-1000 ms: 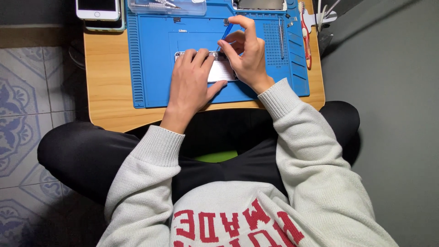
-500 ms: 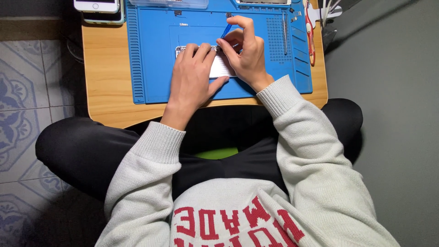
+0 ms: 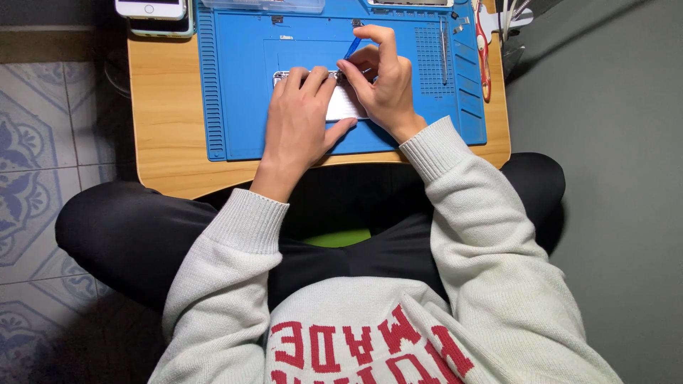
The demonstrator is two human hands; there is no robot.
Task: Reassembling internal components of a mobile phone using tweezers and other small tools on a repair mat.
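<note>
The left hand lies flat, pressing down an opened phone on the blue repair mat. Just beside it, the right hand pinches a blue-handled tool, tip at the phone's edge.

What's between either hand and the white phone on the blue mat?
Nothing visible. The left hand lies flat on the white phone, and the right hand touches its upper edge, pinching a blue tool against it.

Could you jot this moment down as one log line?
left hand: pressing phone flat | right hand: holding blue tool at phone's edge | surface: blue repair mat
</note>
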